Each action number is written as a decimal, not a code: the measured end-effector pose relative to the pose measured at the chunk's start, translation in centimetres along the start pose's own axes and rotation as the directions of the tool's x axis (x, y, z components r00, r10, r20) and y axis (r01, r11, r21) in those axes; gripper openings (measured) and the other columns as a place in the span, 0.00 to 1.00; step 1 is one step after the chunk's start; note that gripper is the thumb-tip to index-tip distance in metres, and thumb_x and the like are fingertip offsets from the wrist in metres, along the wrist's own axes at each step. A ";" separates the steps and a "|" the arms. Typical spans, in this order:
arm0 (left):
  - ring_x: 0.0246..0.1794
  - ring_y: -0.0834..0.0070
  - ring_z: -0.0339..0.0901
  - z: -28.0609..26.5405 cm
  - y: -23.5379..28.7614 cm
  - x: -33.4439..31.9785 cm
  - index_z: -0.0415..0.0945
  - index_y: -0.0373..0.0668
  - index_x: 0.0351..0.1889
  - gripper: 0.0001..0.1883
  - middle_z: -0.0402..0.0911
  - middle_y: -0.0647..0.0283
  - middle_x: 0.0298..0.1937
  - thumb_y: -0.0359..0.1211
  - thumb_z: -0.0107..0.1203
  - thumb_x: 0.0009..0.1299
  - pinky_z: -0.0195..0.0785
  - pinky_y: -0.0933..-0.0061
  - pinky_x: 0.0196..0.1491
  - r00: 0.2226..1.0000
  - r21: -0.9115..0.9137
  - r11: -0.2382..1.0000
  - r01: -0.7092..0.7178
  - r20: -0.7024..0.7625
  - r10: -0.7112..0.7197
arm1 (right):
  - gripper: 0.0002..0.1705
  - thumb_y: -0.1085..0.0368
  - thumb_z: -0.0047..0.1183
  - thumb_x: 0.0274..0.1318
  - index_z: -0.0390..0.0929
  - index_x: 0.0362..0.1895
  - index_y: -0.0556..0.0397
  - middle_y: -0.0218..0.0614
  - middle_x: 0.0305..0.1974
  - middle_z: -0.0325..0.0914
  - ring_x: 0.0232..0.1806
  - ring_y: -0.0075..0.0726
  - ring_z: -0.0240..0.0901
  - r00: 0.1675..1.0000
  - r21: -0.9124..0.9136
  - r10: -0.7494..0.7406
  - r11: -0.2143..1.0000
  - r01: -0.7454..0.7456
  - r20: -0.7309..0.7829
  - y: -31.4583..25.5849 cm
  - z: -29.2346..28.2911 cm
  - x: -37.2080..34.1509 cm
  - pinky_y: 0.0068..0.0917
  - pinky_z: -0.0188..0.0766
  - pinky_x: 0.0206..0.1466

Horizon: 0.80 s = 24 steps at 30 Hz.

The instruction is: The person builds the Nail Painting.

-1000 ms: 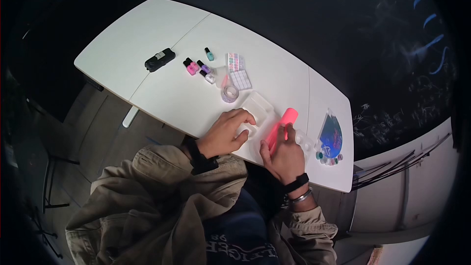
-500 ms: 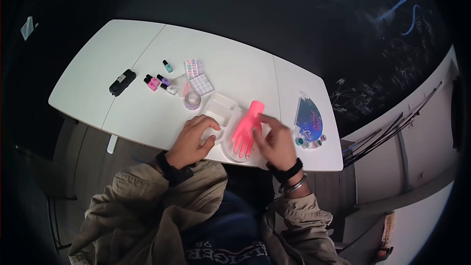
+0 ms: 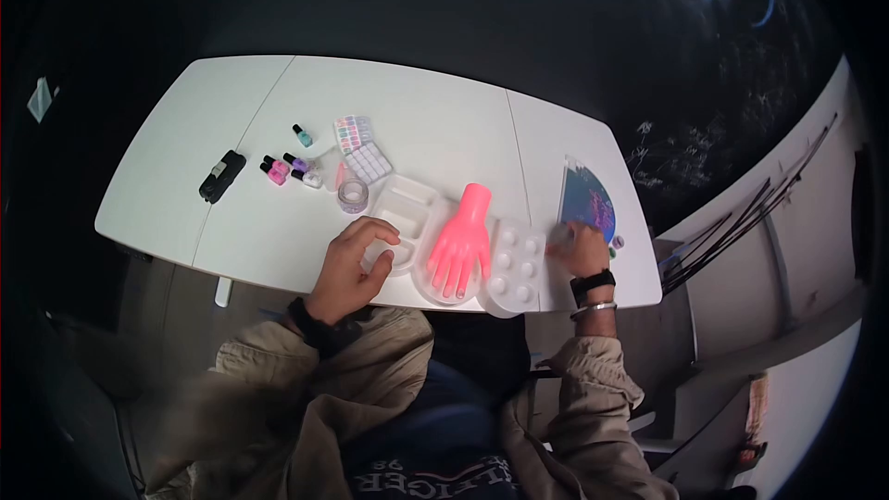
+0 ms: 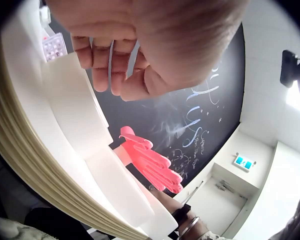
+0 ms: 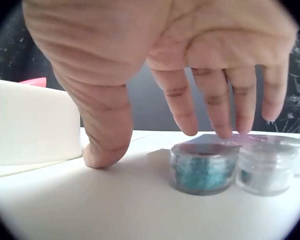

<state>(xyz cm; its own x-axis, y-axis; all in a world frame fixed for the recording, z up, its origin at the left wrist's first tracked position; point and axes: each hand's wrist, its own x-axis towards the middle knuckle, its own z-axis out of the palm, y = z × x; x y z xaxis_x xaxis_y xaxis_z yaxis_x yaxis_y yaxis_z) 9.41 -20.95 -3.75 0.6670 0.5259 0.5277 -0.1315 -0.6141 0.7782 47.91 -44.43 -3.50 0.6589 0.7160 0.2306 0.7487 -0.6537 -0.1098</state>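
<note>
A pink model hand [image 3: 461, 236] lies on a white tray [image 3: 421, 292], its fingers toward the person and one fingertip showing a decorated nail. My left hand [image 3: 347, 273] hovers at the left part of that tray with loosely curved fingers and nothing between them. At the right, my right hand [image 3: 588, 250] reaches down over small glitter jars. In the right wrist view a teal glitter jar [image 5: 202, 172] and a clear-walled jar [image 5: 267, 172] stand side by side below the straight fingers, while the thumb is spread away near the table top.
A white palette with round wells [image 3: 514, 264] sits right of the model hand. Beyond my right hand lies a blue printed sheet [image 3: 588, 199]. Nail polish bottles [image 3: 276, 171], a tape roll [image 3: 353, 195], a sticker sheet [image 3: 369, 163] and a black case [image 3: 222, 176] lie to the left.
My right hand has let go of the pink model hand and moved right to the glitter jars. The model hand now lies flat on the tray. My left hand stays near the tray.
</note>
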 end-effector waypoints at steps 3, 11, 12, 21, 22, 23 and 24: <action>0.56 0.53 0.87 0.0 -0.1 0.2 0.81 0.38 0.51 0.12 0.87 0.52 0.53 0.20 0.61 0.72 0.78 0.61 0.61 1.000 0.001 1.000 -0.017 -0.024 0.017 | 0.30 0.50 0.83 0.46 0.91 0.51 0.52 0.49 0.40 0.91 0.44 0.62 0.89 0.996 -0.012 0.082 0.997 -0.082 0.043 -0.3 -0.1 0.6 0.51 0.85 0.49; 0.55 0.61 0.88 0.0 0.5 0.2 0.81 0.37 0.51 0.11 0.88 0.54 0.53 0.17 0.61 0.73 0.77 0.65 0.63 0.998 0.016 0.999 -0.031 -0.057 0.032 | 0.18 0.47 0.68 0.63 0.89 0.43 0.48 0.46 0.36 0.90 0.42 0.60 0.89 0.994 -0.153 -0.097 0.983 0.103 0.046 -0.8 -0.7 0.2 0.54 0.86 0.48; 0.56 0.62 0.88 0.0 0.3 0.2 0.81 0.36 0.51 0.11 0.88 0.54 0.53 0.17 0.61 0.74 0.77 0.65 0.63 0.998 0.003 0.999 -0.035 -0.061 0.035 | 0.18 0.48 0.67 0.64 0.89 0.43 0.48 0.46 0.37 0.90 0.43 0.59 0.89 0.995 -0.159 -0.093 0.982 0.099 0.047 -1.0 -0.8 0.2 0.54 0.86 0.48; 0.57 0.73 0.84 -2.4 2.3 3.7 0.77 0.36 0.59 0.10 0.86 0.58 0.58 0.21 0.57 0.83 0.76 0.70 0.65 0.987 -0.410 0.910 0.064 -0.111 -0.119 | 0.07 0.69 0.60 0.71 0.86 0.49 0.53 0.42 0.45 0.88 0.42 0.57 0.84 0.645 -0.040 -0.222 0.958 0.285 -0.731 -1.7 -6.2 1.4 0.53 0.81 0.47; 0.56 0.73 0.84 -2.5 3.0 4.4 0.76 0.36 0.59 0.09 0.86 0.58 0.58 0.21 0.57 0.84 0.76 0.69 0.64 0.983 -0.423 0.904 0.071 -0.122 -0.134 | 0.08 0.69 0.60 0.72 0.86 0.50 0.54 0.42 0.45 0.87 0.42 0.57 0.85 0.656 0.002 -0.170 0.967 0.254 -0.735 -1.7 -6.6 1.3 0.52 0.81 0.47; 0.54 0.74 0.85 -2.5 3.6 5.1 0.76 0.36 0.60 0.09 0.86 0.58 0.57 0.23 0.56 0.85 0.77 0.69 0.61 0.987 -0.439 0.897 0.054 -0.114 -0.115 | 0.08 0.69 0.60 0.73 0.86 0.52 0.55 0.43 0.46 0.87 0.42 0.57 0.85 0.664 0.043 -0.121 0.974 0.224 -0.737 -1.6 -6.8 1.2 0.51 0.81 0.46; 0.55 0.74 0.85 -2.4 4.3 5.8 0.75 0.36 0.61 0.10 0.86 0.58 0.57 0.23 0.56 0.85 0.77 0.70 0.61 0.990 -0.453 0.891 0.043 -0.099 -0.098 | 0.09 0.70 0.60 0.74 0.86 0.53 0.56 0.43 0.46 0.87 0.41 0.57 0.85 0.672 0.082 -0.072 0.977 0.196 -0.737 -1.5 -7.1 1.0 0.50 0.81 0.45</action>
<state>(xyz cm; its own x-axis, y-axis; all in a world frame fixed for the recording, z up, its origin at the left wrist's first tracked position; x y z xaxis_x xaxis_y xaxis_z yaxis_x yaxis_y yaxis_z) 10.96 -19.09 3.46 0.6006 0.6395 0.4799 -0.4203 -0.2580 0.8699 46.94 -44.49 3.72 0.3351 0.3474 0.8758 0.8665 -0.4787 -0.1417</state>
